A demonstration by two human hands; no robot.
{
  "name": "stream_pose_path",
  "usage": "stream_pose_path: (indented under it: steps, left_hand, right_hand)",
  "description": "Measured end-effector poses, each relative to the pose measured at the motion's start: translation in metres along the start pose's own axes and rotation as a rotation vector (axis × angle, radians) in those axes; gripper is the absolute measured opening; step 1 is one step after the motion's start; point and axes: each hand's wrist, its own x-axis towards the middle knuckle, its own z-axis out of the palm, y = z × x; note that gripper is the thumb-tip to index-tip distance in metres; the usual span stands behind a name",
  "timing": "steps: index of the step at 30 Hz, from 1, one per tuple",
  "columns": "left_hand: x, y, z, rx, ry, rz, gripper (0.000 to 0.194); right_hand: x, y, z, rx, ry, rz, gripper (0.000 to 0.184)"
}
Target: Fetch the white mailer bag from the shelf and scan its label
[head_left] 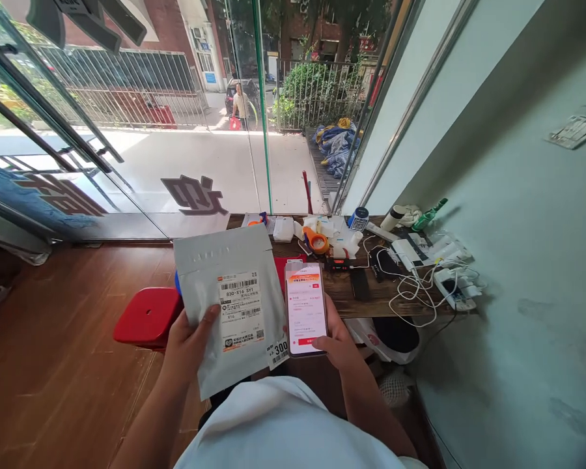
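My left hand [194,335] is closed on the left edge of a grey plastic mailing bag [200,280], thumb across its front. The bag is held up facing me, with a white shipping label [241,312] on it and a smaller tag reading 300 [279,352] at its lower right corner. In my right hand [336,339] is a smartphone [305,312], held upright just right of the bag. My right thumb lies over the red button low on its lit screen. The fingers behind both things are mostly hidden.
A wooden counter [342,301] runs beyond my hands, carrying an orange tape dispenser [316,241], a dark phone [359,284], white cables [410,293] and a power strip [454,290]. A red stool [146,316] stands at left. Beyond the glass door, a person [240,104] is outside.
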Motion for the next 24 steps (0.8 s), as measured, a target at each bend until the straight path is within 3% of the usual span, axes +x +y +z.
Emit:
stream_pose_path:
  steps: [10,18,24]
  left_hand:
    - [0.000,-0.003,-0.001,0.017,-0.025,0.020,0.057]
    - [0.001,-0.010,-0.005,0.004,-0.063,0.056,0.054]
    - [0.000,-0.006,-0.004,-0.004,-0.081,0.032,0.054]
  right_hand:
    - [-0.002,0.001,0.001,-0.051,0.008,-0.015,0.094]
    - [-0.006,-0.007,0.014,-0.082,-0.003,0.000,0.096]
    - [-0.005,-0.005,0.010,-0.096,-0.053,-0.034,0.096]
